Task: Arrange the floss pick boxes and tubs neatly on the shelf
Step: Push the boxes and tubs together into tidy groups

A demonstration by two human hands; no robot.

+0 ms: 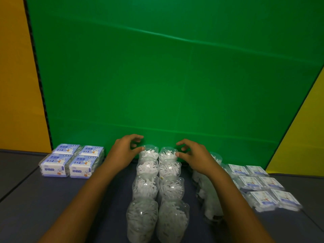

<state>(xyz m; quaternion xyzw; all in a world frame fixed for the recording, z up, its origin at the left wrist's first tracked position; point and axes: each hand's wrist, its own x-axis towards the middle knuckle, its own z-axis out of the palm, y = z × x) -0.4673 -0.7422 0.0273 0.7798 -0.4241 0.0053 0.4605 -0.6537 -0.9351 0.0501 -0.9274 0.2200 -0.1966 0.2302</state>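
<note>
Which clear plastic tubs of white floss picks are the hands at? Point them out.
The two rearmost clear tubs of the middle double column, by the green backdrop: left hand at the left rear tub, right hand at the right rear tub. Nearer tubs are untouched.

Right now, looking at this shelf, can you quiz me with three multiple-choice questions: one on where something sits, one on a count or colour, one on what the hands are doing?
1. Where do the purple-printed boxes sit?
A. Far left
B. Centre
C. Far right

2. How many clear tubs stand in the two middle columns?
A. Four
B. Six
C. Eight

3. What are the hands doing?
A. Lifting a tub high
B. Open, fingertips at the rearmost tubs
C. Resting flat on the shelf

Answers:
1. A: the purple-printed boxes form a block of four at the left, by the green backdrop.
2. C: the clear tubs run four deep in two side-by-side columns.
3. B: the left hand and right hand curl open at the rearmost tubs, which stand on the shelf.
</note>
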